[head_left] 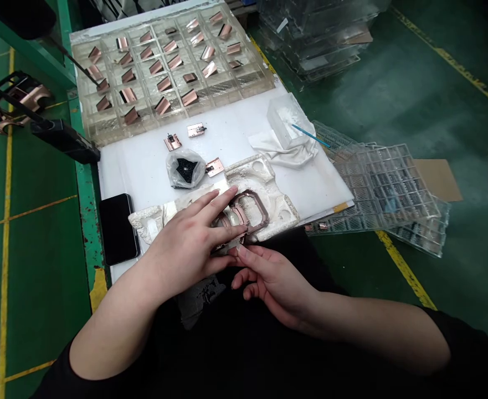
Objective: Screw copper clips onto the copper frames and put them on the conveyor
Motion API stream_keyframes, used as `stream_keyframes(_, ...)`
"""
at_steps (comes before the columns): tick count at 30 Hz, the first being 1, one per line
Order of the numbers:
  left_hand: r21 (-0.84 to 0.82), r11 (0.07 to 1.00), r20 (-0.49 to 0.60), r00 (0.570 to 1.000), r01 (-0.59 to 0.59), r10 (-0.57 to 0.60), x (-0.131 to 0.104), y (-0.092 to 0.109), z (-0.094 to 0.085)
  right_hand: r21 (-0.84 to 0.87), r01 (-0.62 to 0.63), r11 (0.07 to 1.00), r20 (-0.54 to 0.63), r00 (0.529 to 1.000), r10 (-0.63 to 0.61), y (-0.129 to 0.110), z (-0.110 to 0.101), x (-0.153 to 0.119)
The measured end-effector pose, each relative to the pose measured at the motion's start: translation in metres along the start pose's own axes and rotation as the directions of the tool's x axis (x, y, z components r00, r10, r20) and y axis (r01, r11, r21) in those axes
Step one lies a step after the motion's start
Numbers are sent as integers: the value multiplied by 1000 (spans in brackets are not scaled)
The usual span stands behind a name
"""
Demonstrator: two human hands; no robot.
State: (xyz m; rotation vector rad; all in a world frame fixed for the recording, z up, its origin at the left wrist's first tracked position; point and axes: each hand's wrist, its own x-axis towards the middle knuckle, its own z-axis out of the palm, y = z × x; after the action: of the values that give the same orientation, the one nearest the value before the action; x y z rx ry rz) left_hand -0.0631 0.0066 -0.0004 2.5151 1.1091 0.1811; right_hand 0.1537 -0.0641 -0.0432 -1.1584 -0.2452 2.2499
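A copper-coloured frame part (258, 208) lies in a white foam holder (283, 210) at the table's front edge. Across its left side rests my left hand (189, 246), fingers stretched out and pressing on the part and the foam. My right hand (264, 277) is at the near edge of the part, thumb and forefinger pinched together; whatever is between them is too small to make out. Behind the foam sit a small plastic bag of black pieces (186, 169) and small copper plates, one (215, 167) beside the bag, another (172, 142) and a third (196, 129) farther back.
A compartment tray (254, 83) of copper pieces covers the back of the white table (139, 160). A black phone (119, 230) lies at left, below a black device (65, 141). A clear box (287, 119) and white cloth (297, 155) are right. Clear trays (401, 183) extend beyond the right edge.
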Motion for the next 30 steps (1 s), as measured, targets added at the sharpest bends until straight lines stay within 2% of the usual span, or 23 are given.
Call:
stream_keyframes(8,-29,1000,10,1000,7,-7,0,-3,0,-188,146,971,-34,987,-155,10,9,26)
stream_keyframes(11,-45,999,14,1000,15,-15,-1,-3,1,-335,147,931,51,989,-138,9,5,24)
stream_keyframes(13,-69,997,23,1000,14,-12,-3,-4,-1,-525,145,838,156,985,-72,-3,-2,11)
stream_keyframes(14,-93,996,24,1000,3,-1,-5,-5,-3,-637,197,745,197,976,-90,-14,-5,2)
stream_keyframes(15,-124,992,15,1000,-14,16,-6,-7,-6,-738,284,613,236,959,-160,-29,-7,-8)
stream_keyframes(16,-160,987,-9,999,-35,34,-6,-11,-9,-809,387,443,285,917,-280,-47,-8,-16)
stream_keyframes(18,-206,977,-91,995,-56,37,-2,-21,-18,-844,523,117,400,760,-512,-91,0,-27)
stream_keyframes(19,-184,983,-126,992,-14,-10,3,-28,-22,-836,549,-13,454,678,-579,-115,10,-28)
stream_keyframes(21,-59,981,-168,967,186,-194,16,-46,-29,-790,573,-220,560,527,-639,-161,41,-20)
stream_keyframes(22,42,944,-171,933,327,-315,25,-55,-32,-762,583,-282,591,448,-670,-182,62,-10)
stream_keyframes(23,109,900,-180,898,423,-401,35,-65,-34,-725,622,-294,601,365,-711,-201,85,3)
stream_keyframes(24,154,862,-188,871,483,-455,44,-74,-35,-669,696,-260,591,287,-754,-219,109,19)
stream_keyframes(25,189,833,-185,852,520,-490,53,-82,-35,-600,779,-179,554,244,-796,-236,135,36)
stream_keyframes(26,209,816,-173,841,539,-512,61,-89,-34,-531,845,-70,513,254,-820,-250,160,54)
stream_keyframes(28,246,786,-130,823,567,-553,74,-98,-31,-434,884,172,480,389,-786,-272,207,88)
stream_keyframes(30,269,761,-90,802,591,-591,81,-102,-27,-410,839,357,538,538,-649,-281,243,113)
